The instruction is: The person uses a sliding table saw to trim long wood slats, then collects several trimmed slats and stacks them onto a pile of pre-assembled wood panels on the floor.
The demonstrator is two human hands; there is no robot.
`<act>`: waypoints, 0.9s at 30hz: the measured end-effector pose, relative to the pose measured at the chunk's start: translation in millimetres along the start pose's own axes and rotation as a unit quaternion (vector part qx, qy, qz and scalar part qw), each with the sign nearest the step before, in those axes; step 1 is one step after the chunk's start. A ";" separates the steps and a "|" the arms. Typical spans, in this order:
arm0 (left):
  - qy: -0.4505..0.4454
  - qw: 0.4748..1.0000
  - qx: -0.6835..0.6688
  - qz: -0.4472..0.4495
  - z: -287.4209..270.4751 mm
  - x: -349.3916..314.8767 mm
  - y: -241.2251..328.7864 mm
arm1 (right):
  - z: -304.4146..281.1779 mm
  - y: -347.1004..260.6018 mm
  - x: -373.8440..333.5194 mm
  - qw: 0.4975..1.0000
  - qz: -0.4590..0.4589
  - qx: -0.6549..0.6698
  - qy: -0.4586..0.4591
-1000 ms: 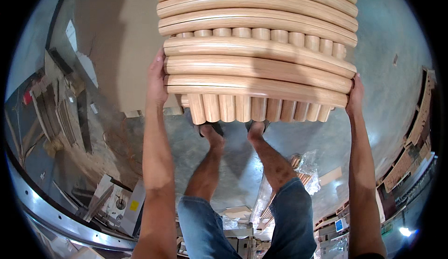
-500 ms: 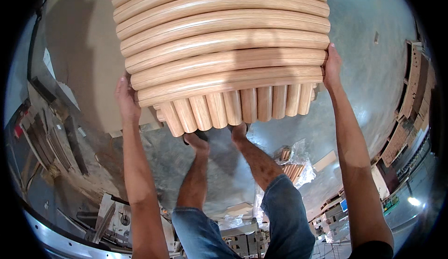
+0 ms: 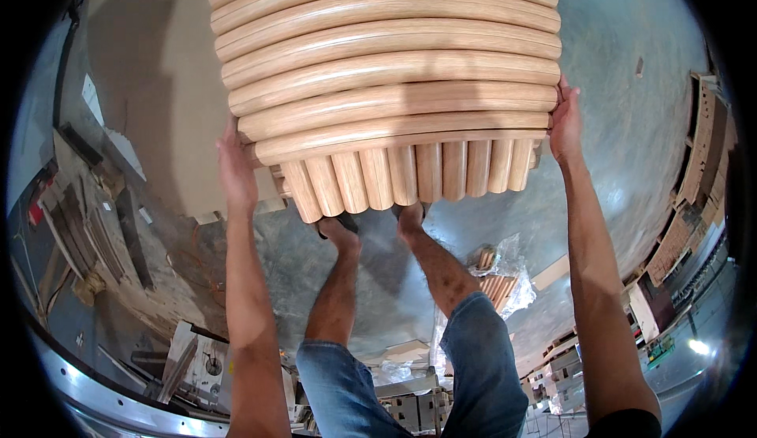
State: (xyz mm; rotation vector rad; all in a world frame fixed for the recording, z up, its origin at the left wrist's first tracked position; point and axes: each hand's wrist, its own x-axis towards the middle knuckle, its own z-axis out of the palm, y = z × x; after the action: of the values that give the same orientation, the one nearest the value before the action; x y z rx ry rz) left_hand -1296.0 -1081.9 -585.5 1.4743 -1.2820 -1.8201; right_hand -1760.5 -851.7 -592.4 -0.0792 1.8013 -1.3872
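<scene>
A stack of wood-coloured rounded poles (image 3: 394, 69) fills the upper middle, its top layer lying side by side from left to right. Beneath it, the rounded ends of a crosswise layer of poles (image 3: 378, 178) stick out toward me. My left hand (image 3: 237, 171) rests against the left ends of the nearest top poles, fingers stretched along them. At the right ends, my right hand (image 3: 565, 125) touches the same layer, its fingers extended and partly spread. Neither hand wraps round a pole. Some left fingertips are hidden behind the pole ends.
My feet (image 3: 341, 234) stand close to the stack's near side. Brown cardboard (image 3: 150, 146) lies to the left. Behind me at right, more poles (image 3: 497, 290) lie in clear plastic wrap (image 3: 516, 288). Flat boards (image 3: 95, 241) are at the far left, and brown panels (image 3: 694, 154) along the right.
The view has shifted slightly, so the stack's left edge sits further right. My left hand stays at the pole ends; my right hand is a little lower with its fingers more spread.
</scene>
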 end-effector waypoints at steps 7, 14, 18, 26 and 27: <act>-0.010 1.000 0.016 0.002 -5.1 2.2 -5.7 | -8.4 2.2 3.9 0.999 0.034 0.002 -0.018; 0.157 0.985 -0.009 -0.071 -46.8 -51.1 0.8 | -72.8 8.5 -31.7 0.959 -0.005 -0.260 0.115; 0.183 0.954 -0.004 -0.238 -61.3 -203.1 3.8 | -121.9 31.1 -168.3 0.913 0.098 -0.388 -0.078; 0.114 0.940 0.145 -0.288 -26.4 -538.2 36.3 | -182.8 4.3 -481.5 0.761 0.223 -0.478 -0.378; 0.123 0.946 0.118 -0.275 -20.7 -561.1 42.6 | -183.8 -7.6 -499.1 0.826 0.346 -0.347 -0.278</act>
State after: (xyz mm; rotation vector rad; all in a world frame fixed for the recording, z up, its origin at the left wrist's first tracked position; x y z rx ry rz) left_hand -1108.5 -653.9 -271.2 2.2949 -1.0567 -1.7557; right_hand -1559.0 -458.7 -296.0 -0.1707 1.4982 -0.1180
